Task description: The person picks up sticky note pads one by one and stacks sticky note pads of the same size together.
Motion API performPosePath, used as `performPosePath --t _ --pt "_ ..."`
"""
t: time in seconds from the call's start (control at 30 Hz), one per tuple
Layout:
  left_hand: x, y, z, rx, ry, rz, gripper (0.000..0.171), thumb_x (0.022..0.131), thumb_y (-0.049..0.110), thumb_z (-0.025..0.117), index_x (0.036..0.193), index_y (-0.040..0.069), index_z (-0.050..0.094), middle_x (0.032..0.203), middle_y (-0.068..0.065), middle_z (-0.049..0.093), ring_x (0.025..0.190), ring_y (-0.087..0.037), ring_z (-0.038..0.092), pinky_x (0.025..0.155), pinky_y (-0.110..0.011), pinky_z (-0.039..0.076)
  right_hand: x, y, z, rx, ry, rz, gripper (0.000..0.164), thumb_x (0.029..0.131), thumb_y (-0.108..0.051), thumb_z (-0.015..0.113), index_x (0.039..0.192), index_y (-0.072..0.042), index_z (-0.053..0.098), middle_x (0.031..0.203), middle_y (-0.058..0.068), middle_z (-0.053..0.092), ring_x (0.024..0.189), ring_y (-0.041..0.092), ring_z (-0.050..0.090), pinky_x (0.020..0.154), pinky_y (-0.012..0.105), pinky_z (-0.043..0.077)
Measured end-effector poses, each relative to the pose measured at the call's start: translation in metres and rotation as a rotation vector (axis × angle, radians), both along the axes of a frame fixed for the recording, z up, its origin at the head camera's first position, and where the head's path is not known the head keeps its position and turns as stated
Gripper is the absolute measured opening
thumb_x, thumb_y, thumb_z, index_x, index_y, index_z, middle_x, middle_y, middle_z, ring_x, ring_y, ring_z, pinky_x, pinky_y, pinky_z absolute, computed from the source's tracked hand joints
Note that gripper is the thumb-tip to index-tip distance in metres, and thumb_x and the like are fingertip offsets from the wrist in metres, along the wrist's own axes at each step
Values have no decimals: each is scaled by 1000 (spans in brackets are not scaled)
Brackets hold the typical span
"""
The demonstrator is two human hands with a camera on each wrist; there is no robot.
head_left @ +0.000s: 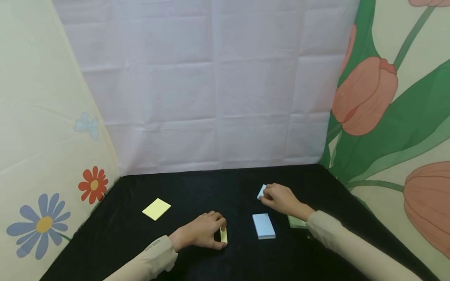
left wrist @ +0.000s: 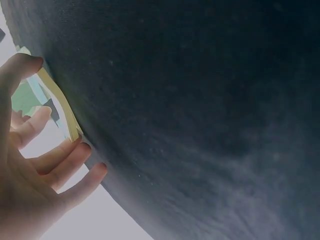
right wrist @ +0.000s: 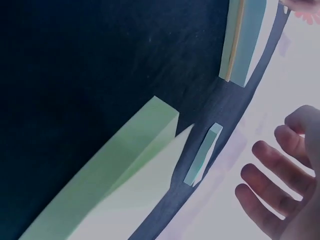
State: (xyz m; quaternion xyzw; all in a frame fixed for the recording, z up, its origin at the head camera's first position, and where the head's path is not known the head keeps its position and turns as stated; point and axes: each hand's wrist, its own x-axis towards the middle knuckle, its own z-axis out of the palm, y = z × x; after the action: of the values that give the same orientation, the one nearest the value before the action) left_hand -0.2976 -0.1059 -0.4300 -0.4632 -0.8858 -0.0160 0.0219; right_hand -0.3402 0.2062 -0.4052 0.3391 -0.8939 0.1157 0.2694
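1. The black tabletop (head_left: 204, 187) is spread beneath all the fingers.
2. By the left hand (head_left: 202, 231), a narrow yellow pad (head_left: 224, 237) is pinched between thumb and fingertips (slightly bowed).
3. The right hand (head_left: 281, 200) is held with fingers loosely bent, nothing grasped.
4. A blue pad (head_left: 263, 226) is set between both hands' fingers.
5. A yellow square (head_left: 156, 209) is laid left of the left fingers.
6. A small blue pad (right wrist: 202, 155) is seen near the right fingers, apart.
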Motion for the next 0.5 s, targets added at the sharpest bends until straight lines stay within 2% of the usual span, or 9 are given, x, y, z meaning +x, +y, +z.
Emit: performPosePath --t 0.13,0.5 --pt "-1 4 -2 0 1 7 44 81 67 43 100 28 49 115 5 48 97 -10 43 81 -31 39 -4 -1 -3 17 -45 -38 35 83 -25 61 56 -26 39 63 -15 33 54 6 32 49 25 32" --pt "-5 13 -4 11 9 -18 49 82 69 38 103 27 49 117 5 48 99 -10 43 80 -31 39 -17 -1 -2 48 -40 -113 28 81 -28 64 63 -26 43 80 -7 45 64 10 36 50 26 34"
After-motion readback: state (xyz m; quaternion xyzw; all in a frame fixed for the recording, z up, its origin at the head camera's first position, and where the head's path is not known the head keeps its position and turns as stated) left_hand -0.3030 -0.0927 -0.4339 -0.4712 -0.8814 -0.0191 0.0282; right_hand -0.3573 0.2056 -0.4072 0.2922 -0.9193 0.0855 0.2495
